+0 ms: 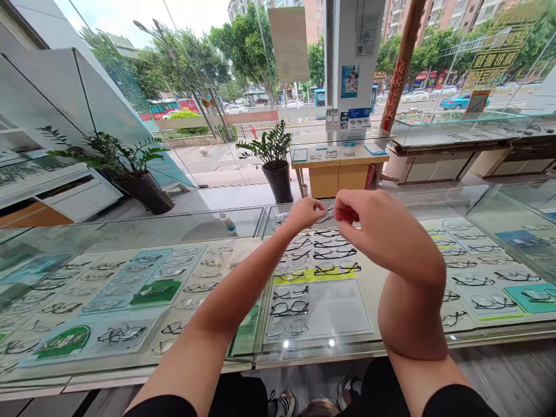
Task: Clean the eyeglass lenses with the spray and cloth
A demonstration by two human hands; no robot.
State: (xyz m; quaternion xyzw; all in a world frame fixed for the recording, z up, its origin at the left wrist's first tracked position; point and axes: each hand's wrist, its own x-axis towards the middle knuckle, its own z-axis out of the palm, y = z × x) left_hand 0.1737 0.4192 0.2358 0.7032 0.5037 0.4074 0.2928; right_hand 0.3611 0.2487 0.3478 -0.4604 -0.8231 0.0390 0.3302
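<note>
Both my arms stretch out over a glass display counter point(321, 307) filled with rows of eyeglasses. Between my hands shows a small part of a thin-framed pair of eyeglasses point(329, 214). My left hand point(307, 213) pinches its left side with thumb and fingertips. At its other side, my right hand point(365, 217) is bent at the wrist, with thumb and fingers curled closed around the frame. The fingers hide most of this pair. Dark-framed eyeglasses point(334, 253) lie in the case below my hands, some on a yellow-green strip point(319, 274).
A small bottle point(227, 222) stands on the counter to the left, with a pale crumpled cloth point(237, 255) nearby. Beyond the counter are a potted plant point(277, 174), a second potted plant point(150, 188) and a wooden display table point(339, 174). Large windows face a street.
</note>
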